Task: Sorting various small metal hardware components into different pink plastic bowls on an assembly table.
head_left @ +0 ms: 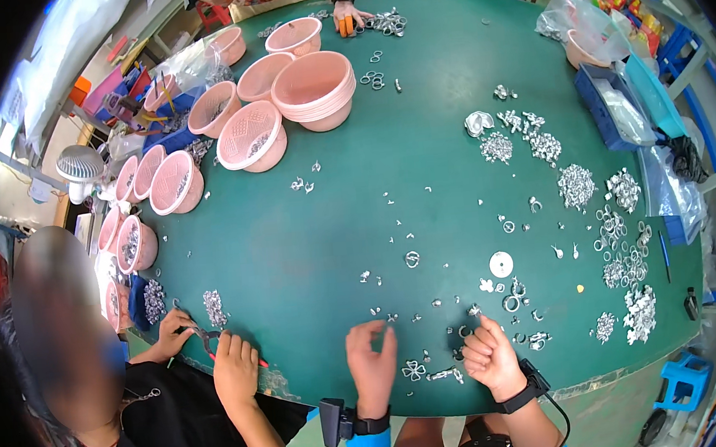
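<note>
My right hand (490, 358) is closed, with a small silvery metal piece (474, 309) at the tips of its thumb and forefinger. My left hand (372, 358) hovers over the green table, fingers loosely curled and thumb apart, with nothing visible in it. Just beyond its fingertips lie tiny silvery bits (391, 317). Between my hands are a clover-shaped metal piece (414, 371) and a long silvery piece (445, 375). Several rings (511, 303) and a round white disc (501, 264) lie beyond my right hand.
Heaps of small silvery parts (576, 187) cover the table's right side, near a blue pen (664, 255). Pink baskets (314, 88) stand far left. At the left, a co-worker's hands (237, 369) hold pliers (207, 338). Another person's hand (348, 16) works at the far edge.
</note>
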`<state>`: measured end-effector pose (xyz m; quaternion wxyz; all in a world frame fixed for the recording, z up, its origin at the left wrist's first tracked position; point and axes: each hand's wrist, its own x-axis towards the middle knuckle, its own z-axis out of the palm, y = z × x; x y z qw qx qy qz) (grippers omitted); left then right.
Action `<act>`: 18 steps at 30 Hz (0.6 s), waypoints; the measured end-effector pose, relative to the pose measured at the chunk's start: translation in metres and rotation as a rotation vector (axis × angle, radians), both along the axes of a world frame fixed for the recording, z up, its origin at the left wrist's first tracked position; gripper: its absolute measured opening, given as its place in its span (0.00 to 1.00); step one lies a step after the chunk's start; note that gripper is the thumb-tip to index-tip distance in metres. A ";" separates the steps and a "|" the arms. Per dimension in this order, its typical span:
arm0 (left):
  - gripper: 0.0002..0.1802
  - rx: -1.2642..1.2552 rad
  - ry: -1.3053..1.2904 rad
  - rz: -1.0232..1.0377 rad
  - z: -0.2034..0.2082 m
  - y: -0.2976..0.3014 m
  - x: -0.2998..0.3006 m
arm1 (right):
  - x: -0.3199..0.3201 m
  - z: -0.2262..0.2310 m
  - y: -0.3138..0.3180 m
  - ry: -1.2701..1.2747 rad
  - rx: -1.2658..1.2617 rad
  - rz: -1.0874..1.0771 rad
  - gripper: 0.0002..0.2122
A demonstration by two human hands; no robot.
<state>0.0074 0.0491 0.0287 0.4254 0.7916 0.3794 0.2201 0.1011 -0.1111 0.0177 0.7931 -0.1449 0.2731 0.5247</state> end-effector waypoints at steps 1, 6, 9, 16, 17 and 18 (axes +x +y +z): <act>0.08 0.002 0.003 -0.006 -0.006 0.006 -0.002 | -0.001 -0.002 -0.008 0.001 0.026 -0.001 0.22; 0.10 0.419 0.253 -0.184 -0.023 0.013 0.005 | -0.007 -0.004 -0.022 0.005 -0.016 -0.031 0.22; 0.10 0.453 0.142 -0.194 -0.023 0.012 0.009 | -0.009 -0.002 -0.028 -0.024 -0.059 -0.045 0.21; 0.07 -0.851 -0.157 -0.105 -0.015 0.002 0.020 | -0.011 -0.003 -0.044 -0.048 -0.123 -0.064 0.20; 0.07 -0.851 -0.154 -0.108 -0.019 -0.001 0.022 | -0.011 -0.003 -0.044 -0.053 -0.126 -0.067 0.20; 0.06 -0.322 -0.003 -0.215 -0.022 -0.005 0.026 | -0.011 -0.002 -0.045 -0.058 -0.128 -0.069 0.20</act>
